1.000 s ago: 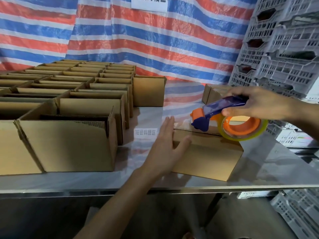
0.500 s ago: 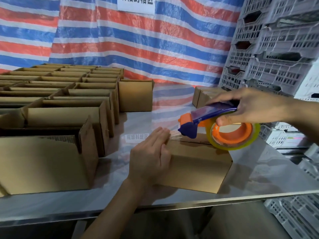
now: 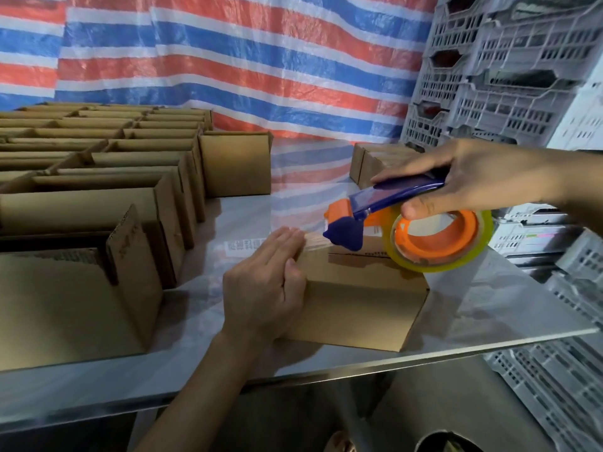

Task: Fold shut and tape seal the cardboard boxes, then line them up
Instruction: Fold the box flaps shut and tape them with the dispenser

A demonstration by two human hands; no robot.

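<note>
A small cardboard box [image 3: 355, 308] with its flaps folded shut sits near the front edge of the steel table [image 3: 489, 301]. My left hand [image 3: 264, 285] presses flat against the box's left end, fingers straight, holding down the clear tape end there. My right hand [image 3: 473, 177] grips the blue handle of a tape dispenser [image 3: 385, 207] with an orange hub and clear tape roll [image 3: 440, 243]. The dispenser's blue head sits just above the box top, close to my left fingertips, with a short stretch of tape between them.
Rows of open cardboard boxes [image 3: 98, 177] fill the table's left half; the nearest [image 3: 75, 301] stands beside my left arm. Another box [image 3: 375, 161] lies at the back right. Grey plastic crates [image 3: 509, 70] stack at right. A striped tarp [image 3: 228, 60] hangs behind.
My left hand slid from the box's top corner down flat onto its left end. The dispenser came down and left until its head met the box top by my fingertips.
</note>
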